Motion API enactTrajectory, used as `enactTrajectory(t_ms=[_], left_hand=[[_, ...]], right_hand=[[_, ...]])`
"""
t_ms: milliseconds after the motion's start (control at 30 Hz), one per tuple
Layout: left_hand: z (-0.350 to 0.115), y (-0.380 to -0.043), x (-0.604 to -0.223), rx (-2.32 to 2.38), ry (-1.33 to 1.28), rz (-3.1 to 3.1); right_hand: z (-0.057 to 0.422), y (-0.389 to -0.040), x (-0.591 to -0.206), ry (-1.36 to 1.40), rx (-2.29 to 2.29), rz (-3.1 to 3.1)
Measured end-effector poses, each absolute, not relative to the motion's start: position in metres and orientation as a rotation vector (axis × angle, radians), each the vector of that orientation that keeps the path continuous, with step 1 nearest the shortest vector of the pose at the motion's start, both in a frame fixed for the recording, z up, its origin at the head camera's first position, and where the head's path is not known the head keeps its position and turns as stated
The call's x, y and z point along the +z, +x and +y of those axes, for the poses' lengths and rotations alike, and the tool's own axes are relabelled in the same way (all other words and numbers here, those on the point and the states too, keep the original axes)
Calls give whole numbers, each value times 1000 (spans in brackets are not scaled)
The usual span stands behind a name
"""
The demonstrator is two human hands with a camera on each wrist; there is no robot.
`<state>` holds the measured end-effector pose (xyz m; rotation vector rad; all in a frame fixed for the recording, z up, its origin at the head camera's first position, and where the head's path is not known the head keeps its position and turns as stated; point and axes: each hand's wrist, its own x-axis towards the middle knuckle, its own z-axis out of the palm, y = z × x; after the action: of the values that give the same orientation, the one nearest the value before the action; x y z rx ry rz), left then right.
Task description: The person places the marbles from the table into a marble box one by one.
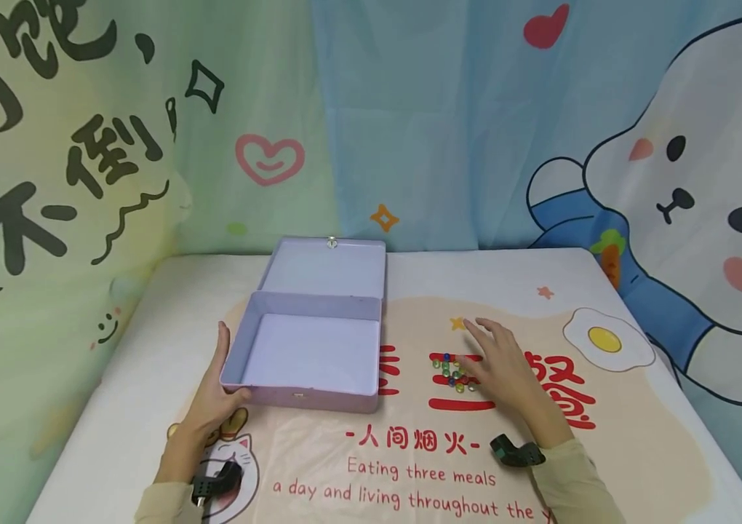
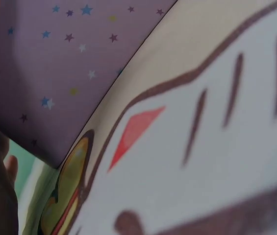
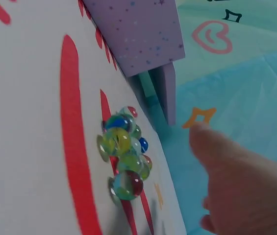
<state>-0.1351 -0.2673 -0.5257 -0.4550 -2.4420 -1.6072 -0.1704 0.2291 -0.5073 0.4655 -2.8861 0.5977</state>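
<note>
A lilac metal box [image 1: 308, 399] stands on the cloth, its hinged lid [image 1: 325, 263] raised at the back and its inside bare. At its front left corner, my left hand [image 1: 212, 397] touches the box, with the fingers extended along the left side and the thumb at the front. The left wrist view shows the star-printed box wall [image 2: 64, 63] close up. Several glass marbles [image 1: 452, 375], clear with coloured swirls, lie clustered right of the box. My right hand [image 1: 502, 364] hovers just over their right side with spread fingers, holding nothing; its thumb [image 3: 216, 152] appears apart from the marbles [image 3: 127, 161].
A printed cloth [image 1: 423, 444] with red lettering and a fried-egg picture covers the table. Behind it hangs a curtain [image 1: 397, 124] with hearts and a bear-like figure. Black wrist cameras are strapped to the left wrist [image 1: 217, 480] and the right wrist [image 1: 516, 453].
</note>
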Motion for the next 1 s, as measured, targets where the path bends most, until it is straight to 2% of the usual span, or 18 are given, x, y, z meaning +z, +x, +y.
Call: enactTrajectory(t_ms=[300, 633, 1000], left_hand=[[-250, -121, -494, -1575, -435, -2448], [-260, -134, -525, -1469, -507, -2419], [-260, -135, -527, -1487, -482, -2457]], right_hand=[[230, -183, -502, 591, 678, -2975], [230, -195, -487, 597, 775, -3138], [219, -202, -476, 490, 843, -3292]])
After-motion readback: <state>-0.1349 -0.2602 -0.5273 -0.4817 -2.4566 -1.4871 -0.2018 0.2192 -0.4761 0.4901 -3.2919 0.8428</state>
